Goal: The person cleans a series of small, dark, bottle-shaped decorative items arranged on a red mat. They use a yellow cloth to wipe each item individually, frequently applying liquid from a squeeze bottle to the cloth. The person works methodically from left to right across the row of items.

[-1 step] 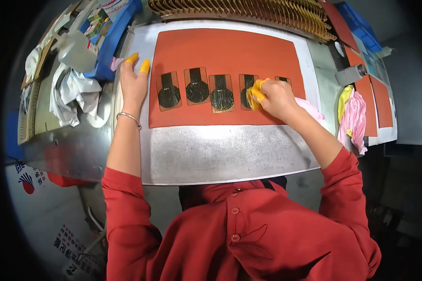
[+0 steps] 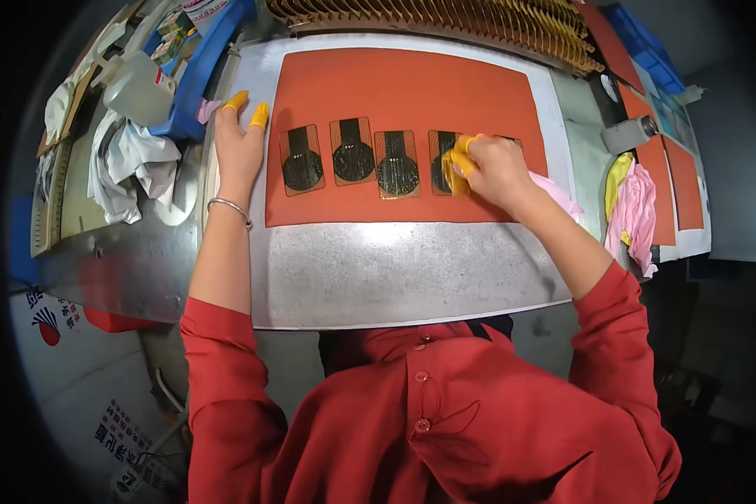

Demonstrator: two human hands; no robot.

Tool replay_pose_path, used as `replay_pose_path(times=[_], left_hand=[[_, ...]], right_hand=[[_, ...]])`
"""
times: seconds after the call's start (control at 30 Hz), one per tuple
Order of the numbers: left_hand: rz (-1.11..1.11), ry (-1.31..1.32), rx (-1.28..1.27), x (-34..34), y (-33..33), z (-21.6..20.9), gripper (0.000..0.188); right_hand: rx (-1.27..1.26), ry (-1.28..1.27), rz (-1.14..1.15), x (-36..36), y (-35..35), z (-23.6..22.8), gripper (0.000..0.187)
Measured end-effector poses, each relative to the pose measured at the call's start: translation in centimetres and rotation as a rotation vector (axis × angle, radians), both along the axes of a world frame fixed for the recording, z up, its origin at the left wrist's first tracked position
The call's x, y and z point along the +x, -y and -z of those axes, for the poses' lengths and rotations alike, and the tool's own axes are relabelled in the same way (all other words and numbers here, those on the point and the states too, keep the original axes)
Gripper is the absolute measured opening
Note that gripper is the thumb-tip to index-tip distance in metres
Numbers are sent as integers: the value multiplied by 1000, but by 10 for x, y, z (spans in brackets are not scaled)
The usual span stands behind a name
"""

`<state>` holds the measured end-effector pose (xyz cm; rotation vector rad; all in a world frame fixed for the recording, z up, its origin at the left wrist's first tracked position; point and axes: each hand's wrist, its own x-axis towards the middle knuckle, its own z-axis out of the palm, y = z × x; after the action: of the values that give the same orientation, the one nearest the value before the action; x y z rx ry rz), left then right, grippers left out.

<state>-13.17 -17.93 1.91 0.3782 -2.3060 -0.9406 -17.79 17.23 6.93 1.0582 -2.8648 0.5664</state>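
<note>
A row of thin flat panels lies on an orange-red mat (image 2: 403, 84), each carrying a black round shape with a black strip above it. My right hand (image 2: 491, 172), in yellow finger cots, is closed over the fourth panel (image 2: 439, 151) from the left. Pinched in its fingers is a small amber, see-through piece (image 2: 455, 183) that touches or hovers over this panel; I cannot tell which. A fifth panel is mostly hidden behind that hand. My left hand (image 2: 240, 147) rests on the white board's left edge, yellow-capped fingers apart and holding nothing. The third panel (image 2: 396, 168) lies untouched by either hand.
A slotted golden-brown rack (image 2: 445, 29) spans the back. At left stand a blue tray (image 2: 195, 92), a clear bottle (image 2: 139, 91) and white cloths (image 2: 134, 172). At right are a grey bottle (image 2: 630, 133), a pink cloth (image 2: 634, 214) and more orange sheets (image 2: 683, 185).
</note>
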Motion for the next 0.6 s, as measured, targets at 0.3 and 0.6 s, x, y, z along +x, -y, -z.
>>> replay_pose_path(times=[0.3,0.6], left_hand=[[-16,15,-118,2,-1,1,38],[-9,3,-54,2,1,-1,38]], right_hand=[[81,-80,-64,-3,-2,8,15],[82,-77,-96,5,-3,10,14]])
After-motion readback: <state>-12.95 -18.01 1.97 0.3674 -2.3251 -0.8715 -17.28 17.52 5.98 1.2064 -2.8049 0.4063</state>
